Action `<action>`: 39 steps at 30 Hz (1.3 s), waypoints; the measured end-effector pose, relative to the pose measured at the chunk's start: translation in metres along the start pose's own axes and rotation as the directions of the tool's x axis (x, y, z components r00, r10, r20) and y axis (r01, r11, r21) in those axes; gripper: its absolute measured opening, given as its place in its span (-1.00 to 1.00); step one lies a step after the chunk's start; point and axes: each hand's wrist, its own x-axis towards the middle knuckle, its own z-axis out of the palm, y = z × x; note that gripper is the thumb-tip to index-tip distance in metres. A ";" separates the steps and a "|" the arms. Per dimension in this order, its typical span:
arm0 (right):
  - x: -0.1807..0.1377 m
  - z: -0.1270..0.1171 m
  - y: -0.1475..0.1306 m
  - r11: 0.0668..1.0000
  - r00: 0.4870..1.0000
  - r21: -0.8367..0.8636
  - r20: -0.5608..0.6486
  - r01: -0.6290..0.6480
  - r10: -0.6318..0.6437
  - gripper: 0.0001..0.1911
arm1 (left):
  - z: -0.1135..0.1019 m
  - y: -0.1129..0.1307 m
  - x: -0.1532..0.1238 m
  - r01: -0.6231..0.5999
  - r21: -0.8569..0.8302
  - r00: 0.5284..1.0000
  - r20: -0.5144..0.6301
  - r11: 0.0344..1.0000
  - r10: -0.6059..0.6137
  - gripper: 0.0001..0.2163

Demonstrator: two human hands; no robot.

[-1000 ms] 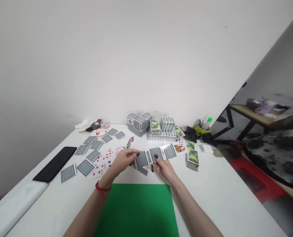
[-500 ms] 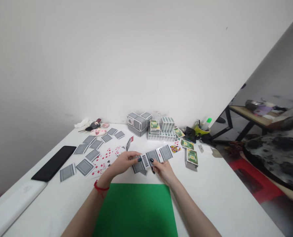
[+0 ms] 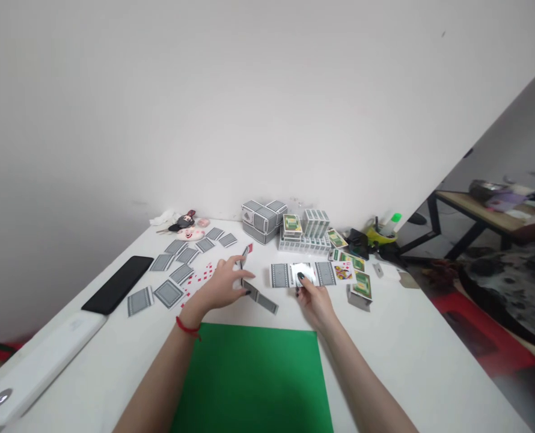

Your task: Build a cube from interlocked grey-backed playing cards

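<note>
My right hand (image 3: pixel 317 304) pinches a folded strip of playing cards (image 3: pixel 325 273) with grey-patterned backs, thumb on top; light glares off its middle. My left hand (image 3: pixel 222 285) is closed, thumb and fingers at the upper left end of a folded playing card (image 3: pixel 266 302) that slants down to the right. Behind the left fingers a small folded card with a red face (image 3: pixel 248 248) stands up. Past the strip's right end shows a queen card (image 3: pixel 344 272), face up. Loose grey-backed cards (image 3: pixel 168 293) and red-pip cards (image 3: pixel 199 276) are scattered left of my left hand.
A green sheet (image 3: pixel 253 379) lies between my forearms. A block built of cards (image 3: pixel 262 221) and stacked card boxes (image 3: pixel 306 240) stand near the wall. A card box (image 3: pixel 361 288) sits at right. A black phone-like slab (image 3: pixel 118 284) and a long white case (image 3: pixel 46 367) lie at left.
My left hand has let go of the card strip and moved left to the other folded card. My right hand still holds the strip, now more level. The view has shifted slightly.
</note>
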 end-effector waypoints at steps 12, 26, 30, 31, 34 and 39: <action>0.013 -0.020 0.000 0.985 0.999 0.171 -0.047 0.015 -0.007 -0.74 | -0.002 -0.001 0.005 0.153 -0.152 0.988 -0.007 0.976 -0.156 -0.71; 0.016 -0.026 0.008 0.992 0.989 0.052 -0.104 0.111 -0.106 -0.72 | -0.002 0.035 0.005 0.146 -0.427 0.989 0.064 0.892 -0.131 -0.60; 0.016 -0.027 0.008 0.988 0.976 0.055 -0.176 0.141 -0.130 -0.70 | -0.002 0.015 -0.001 -0.078 -0.097 0.987 0.130 0.992 0.091 -0.38; 0.016 -0.028 0.008 0.986 0.973 0.057 -0.184 0.155 -0.142 -0.69 | 0.000 0.009 -0.003 -0.069 0.003 0.975 0.212 0.998 0.067 -0.31; 0.018 -0.029 0.008 0.981 0.966 0.026 -0.180 0.194 -0.186 -0.70 | 0.008 -0.004 -0.007 -0.002 0.202 0.937 0.343 0.979 -0.069 -0.28; 0.019 -0.032 0.009 0.983 0.968 0.028 -0.184 0.180 -0.172 -0.71 | 0.014 -0.014 -0.003 0.051 0.137 0.935 0.342 0.989 -0.096 -0.43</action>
